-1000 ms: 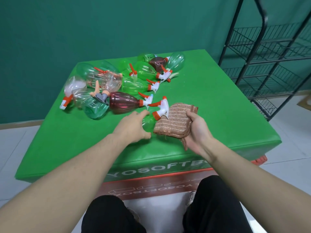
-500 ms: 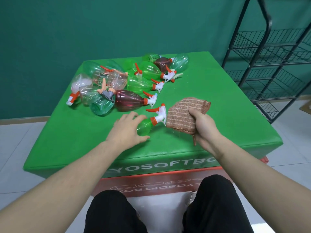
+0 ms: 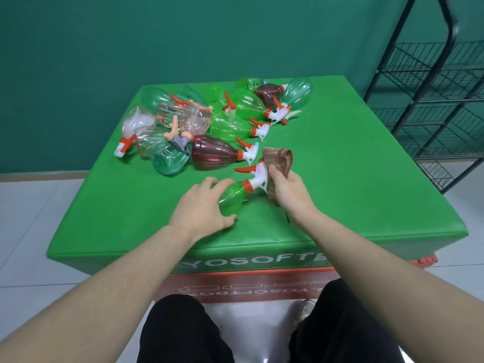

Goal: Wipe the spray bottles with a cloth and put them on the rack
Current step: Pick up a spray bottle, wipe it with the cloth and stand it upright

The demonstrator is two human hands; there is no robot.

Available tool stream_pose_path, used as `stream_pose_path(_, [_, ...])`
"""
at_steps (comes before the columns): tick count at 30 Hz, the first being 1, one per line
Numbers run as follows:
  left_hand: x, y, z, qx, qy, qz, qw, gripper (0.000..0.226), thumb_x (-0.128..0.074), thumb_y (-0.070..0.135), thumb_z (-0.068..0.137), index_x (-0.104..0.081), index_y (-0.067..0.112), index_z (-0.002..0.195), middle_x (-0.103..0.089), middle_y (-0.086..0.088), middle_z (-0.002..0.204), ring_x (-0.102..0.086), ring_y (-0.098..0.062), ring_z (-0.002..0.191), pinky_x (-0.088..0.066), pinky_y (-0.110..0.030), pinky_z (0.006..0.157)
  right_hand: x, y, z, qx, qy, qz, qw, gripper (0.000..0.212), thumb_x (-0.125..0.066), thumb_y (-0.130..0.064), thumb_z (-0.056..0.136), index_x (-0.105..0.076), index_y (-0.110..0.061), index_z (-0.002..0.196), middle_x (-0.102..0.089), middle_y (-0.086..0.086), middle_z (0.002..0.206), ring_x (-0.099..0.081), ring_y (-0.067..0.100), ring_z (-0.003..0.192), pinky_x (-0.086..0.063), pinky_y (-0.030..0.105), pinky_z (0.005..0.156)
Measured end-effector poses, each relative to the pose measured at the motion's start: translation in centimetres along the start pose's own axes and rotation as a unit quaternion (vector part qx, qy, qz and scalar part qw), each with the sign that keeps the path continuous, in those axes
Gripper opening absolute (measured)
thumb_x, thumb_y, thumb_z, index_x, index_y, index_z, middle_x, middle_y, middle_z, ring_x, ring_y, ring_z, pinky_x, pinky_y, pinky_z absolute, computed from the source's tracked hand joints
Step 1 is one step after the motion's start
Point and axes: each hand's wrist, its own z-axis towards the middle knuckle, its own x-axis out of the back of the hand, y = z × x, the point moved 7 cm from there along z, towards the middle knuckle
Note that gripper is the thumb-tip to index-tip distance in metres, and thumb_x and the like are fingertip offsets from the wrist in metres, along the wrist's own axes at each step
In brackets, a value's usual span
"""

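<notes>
A small green spray bottle [image 3: 231, 197] with a white and orange trigger head lies near the front of the green padded table [image 3: 340, 179]. My left hand [image 3: 201, 208] grips its body, fingers and thumb curled round it. My right hand [image 3: 286, 189] holds a folded brown striped cloth [image 3: 279, 159] against the bottle's spray head. Several more spray bottles lie in a heap behind, among them a dark red one [image 3: 213, 152], green ones [image 3: 230, 127] and clear ones [image 3: 183, 115]. The black wire rack [image 3: 432, 100] stands to the right of the table.
The table's front edge [image 3: 248, 260] is close to my knees. A red box base sits under the green pad. The rack's wire shelves hold nothing that I can see. White tiled floor surrounds the table, with a green wall behind.
My right hand has lifted the cloth and brought it left onto the bottle's spray head. My left hand has closed round the green bottle's body.
</notes>
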Motion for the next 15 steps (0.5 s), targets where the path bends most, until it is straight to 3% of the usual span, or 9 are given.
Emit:
stream_pose_path(3, [-0.1,-0.3,0.3,0.007,0.006,-0.006,1.0,0.084,-0.074,0.058,0.083,-0.034,0.037,0.153,-0.05,-0.003,0.145,-0.054,-0.027,0.123,-0.05,-0.04,0.103,-0.6,0.5,-0.5,0.021,-0.001,-0.01,1.0,0.039,-0.046,-0.043,0.105,-0.051,-0.028,0.07,-0.051,-0.01,0.065,-0.044,0.012,0.062,-0.034,0.026,0.06])
stream_pose_path(5, [-0.1,-0.6,0.6,0.02,0.011,-0.012,1.0,0.085,-0.073,0.059,0.083,-0.033,0.037,0.154,-0.05,-0.002,0.145,-0.055,-0.027,0.123,-0.05,-0.04,0.103,-0.8,0.9,-0.9,0.028,-0.01,-0.013,0.999,0.038,-0.051,-0.048,0.102,-0.054,-0.031,0.068,-0.049,-0.014,0.057,-0.041,0.01,0.056,-0.031,0.023,0.055])
stream_pose_path(7, [0.0,-1.0,1.0,0.044,0.015,-0.03,0.998,0.086,-0.073,0.059,0.083,-0.034,0.036,0.155,-0.05,-0.002,0.147,-0.056,-0.028,0.125,-0.049,-0.04,0.104,-1.2,1.0,-1.6,0.026,-0.028,0.032,0.999,0.032,-0.055,-0.054,0.091,-0.066,-0.029,0.075,-0.057,-0.013,0.061,-0.047,0.016,0.062,-0.038,0.03,0.063])
stream_pose_path(10, [0.0,-1.2,1.2,0.056,0.016,-0.043,0.997,0.086,-0.073,0.058,0.083,-0.033,0.036,0.156,-0.05,-0.002,0.148,-0.057,-0.029,0.125,-0.05,-0.042,0.105,-0.9,0.8,-2.3,0.021,-0.038,0.052,0.998,0.035,-0.054,-0.039,0.1,-0.07,-0.008,0.1,-0.069,0.022,0.089,-0.063,0.041,0.08,-0.054,0.051,0.085])
stream_pose_path(12, [-0.1,-1.1,1.3,0.051,0.019,-0.037,0.998,0.086,-0.072,0.059,0.083,-0.033,0.036,0.156,-0.05,-0.002,0.148,-0.057,-0.029,0.124,-0.051,-0.041,0.104,-0.3,0.7,-2.0,0.047,-0.031,-0.009,0.998,0.024,-0.049,-0.031,0.105,-0.068,-0.022,0.093,-0.071,0.014,0.095,-0.066,0.033,0.09,-0.054,0.047,0.091])
stream_pose_path(15, [-0.2,-1.2,1.3,0.048,0.024,-0.031,0.998,0.086,-0.071,0.061,0.084,-0.031,0.036,0.157,-0.05,-0.002,0.147,-0.058,-0.027,0.123,-0.052,-0.042,0.103,-0.9,0.6,-1.0,0.059,-0.038,-0.082,0.994,0.03,-0.044,-0.042,0.106,-0.057,-0.031,0.081,-0.059,-0.006,0.073,-0.053,0.019,0.071,-0.04,0.031,0.066])
